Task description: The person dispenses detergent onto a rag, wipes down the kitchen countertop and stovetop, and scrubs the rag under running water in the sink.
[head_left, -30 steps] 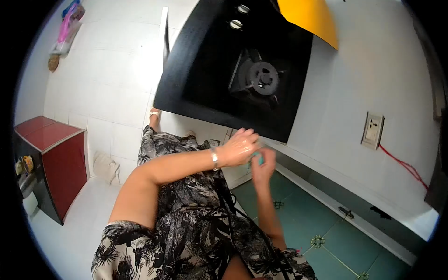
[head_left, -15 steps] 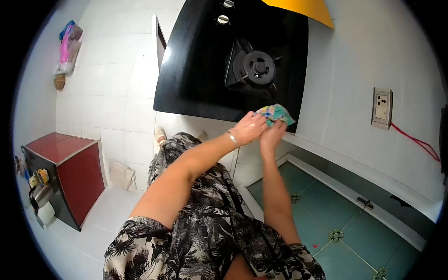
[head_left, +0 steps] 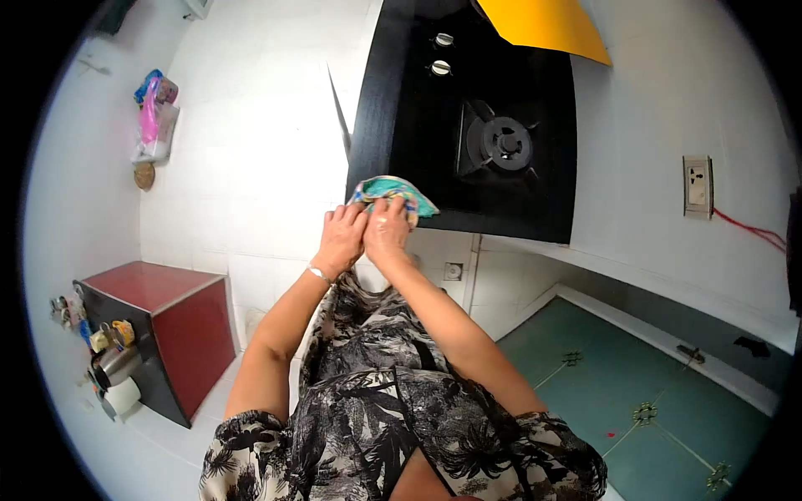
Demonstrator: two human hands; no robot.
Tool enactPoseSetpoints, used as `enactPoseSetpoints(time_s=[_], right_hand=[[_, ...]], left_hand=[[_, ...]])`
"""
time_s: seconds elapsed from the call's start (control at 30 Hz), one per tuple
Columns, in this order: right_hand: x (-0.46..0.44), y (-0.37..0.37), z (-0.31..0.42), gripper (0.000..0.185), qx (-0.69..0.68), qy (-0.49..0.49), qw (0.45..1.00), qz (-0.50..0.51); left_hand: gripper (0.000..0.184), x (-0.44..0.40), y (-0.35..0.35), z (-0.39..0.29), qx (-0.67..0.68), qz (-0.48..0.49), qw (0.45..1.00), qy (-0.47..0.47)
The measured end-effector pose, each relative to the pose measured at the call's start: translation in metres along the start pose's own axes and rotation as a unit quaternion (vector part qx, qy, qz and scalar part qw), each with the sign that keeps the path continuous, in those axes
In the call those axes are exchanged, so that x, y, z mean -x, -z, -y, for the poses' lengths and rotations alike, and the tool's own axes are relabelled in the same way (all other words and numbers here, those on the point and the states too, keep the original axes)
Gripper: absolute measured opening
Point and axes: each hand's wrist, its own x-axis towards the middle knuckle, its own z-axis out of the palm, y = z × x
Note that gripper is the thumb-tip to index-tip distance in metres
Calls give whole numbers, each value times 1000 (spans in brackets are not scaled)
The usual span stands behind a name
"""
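Note:
Both hands hold a teal patterned cloth at the front left corner of the black gas stove. My left hand, with a bracelet at the wrist, has its fingers bent over the near edge of the cloth. Right beside it, my right hand has its fingers pressed onto the cloth from the front. Part of the cloth hangs over the stove's front edge and part lies on its top. A burner stands behind and to the right, beyond the cloth.
Two white knobs sit on the stove top. A yellow panel rises at the back. On the right wall is a socket with a red cord. Green tiled cabinet doors lie lower right, a red box-shaped cabinet at left.
Both hands and the cloth have moved left along the stove's front edge, from near its right corner to its left corner. The view has shifted somewhat too.

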Motion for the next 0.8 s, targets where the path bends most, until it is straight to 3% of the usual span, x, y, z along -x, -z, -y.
enactPoseSetpoints(time_s=[0.1,0.13,0.17,0.2,0.27,0.33,0.4,0.47,0.53,0.57,0.6,0.7,0.73,0.8], right_hand=[[-5,-19,51,28,-5,131,989,71],[-2,-7,75,27,80,209,974,20],[-10,-30,83,26,-80,166,953,239],[-9,-34,94,25,-126,109,946,277],[-15,-15,101,22,-151,82,942,288],[-29,9,84,18,-202,35,953,223],[-64,81,44,16,-263,63,961,55],[-76,122,21,17,-235,41,970,-38],[-76,133,-11,23,-161,15,985,-63],[-72,134,-25,27,-105,6,994,-34],[-64,127,-37,31,-50,-6,999,-3],[-47,81,-66,40,-63,26,993,-93],[-45,73,-70,43,-52,47,989,-133],[-54,60,-68,50,8,55,988,-148]], left_hand=[[38,44,3,41,-12,11,994,113],[41,56,9,54,-12,6,988,151],[40,61,24,64,28,69,970,230],[38,66,37,75,66,131,941,304],[26,71,55,93,118,109,940,300],[19,39,73,78,169,36,946,276],[20,-35,84,34,230,-81,961,132],[22,-78,81,-1,209,-76,974,43],[26,-107,64,-24,151,-3,989,-7],[28,-114,51,-35,135,-13,989,-52],[30,-120,35,-41,118,-22,988,-97],[56,-132,-6,-29,36,84,974,-209],[63,-131,-7,-33,-47,97,970,-216],[67,-134,-3,-33,-37,125,967,-221]])
